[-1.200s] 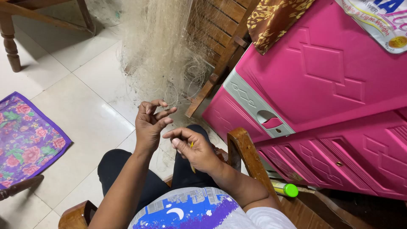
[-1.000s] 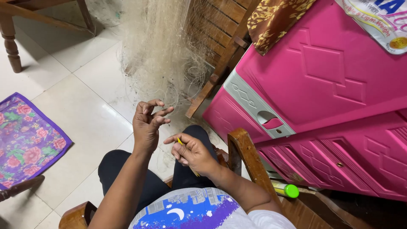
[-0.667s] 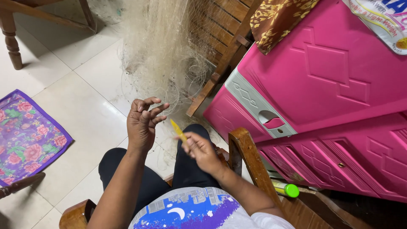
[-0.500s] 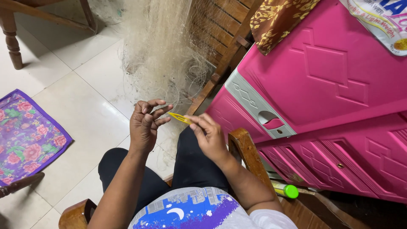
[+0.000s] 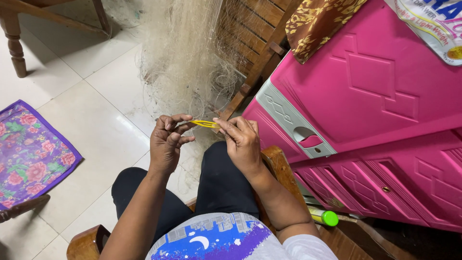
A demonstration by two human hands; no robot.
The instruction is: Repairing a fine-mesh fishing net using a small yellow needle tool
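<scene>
A pale, fine fishing net (image 5: 185, 53) hangs in a heap from a slatted wooden chair back (image 5: 250, 38) and trails down to my lap. My left hand (image 5: 167, 139) pinches strands of the net between thumb and fingers. My right hand (image 5: 242, 142) grips a thin yellow netting needle (image 5: 204, 124) by its end. The needle's tip points left and reaches the fingers of my left hand. Both hands are held close together above my knees, which are in dark trousers.
A pink plastic drawer cabinet (image 5: 365, 110) stands close on the right, with a brown patterned cloth (image 5: 317, 21) on it. A purple flowered mat (image 5: 29, 154) lies on the white tiled floor at left. A wooden furniture leg (image 5: 14, 48) is upper left. A green-capped bottle (image 5: 325, 217) lies by my chair.
My right hand has risen from my lap and swung the yellow needle up and left to my left hand's fingers. My left hand has stayed on the net.
</scene>
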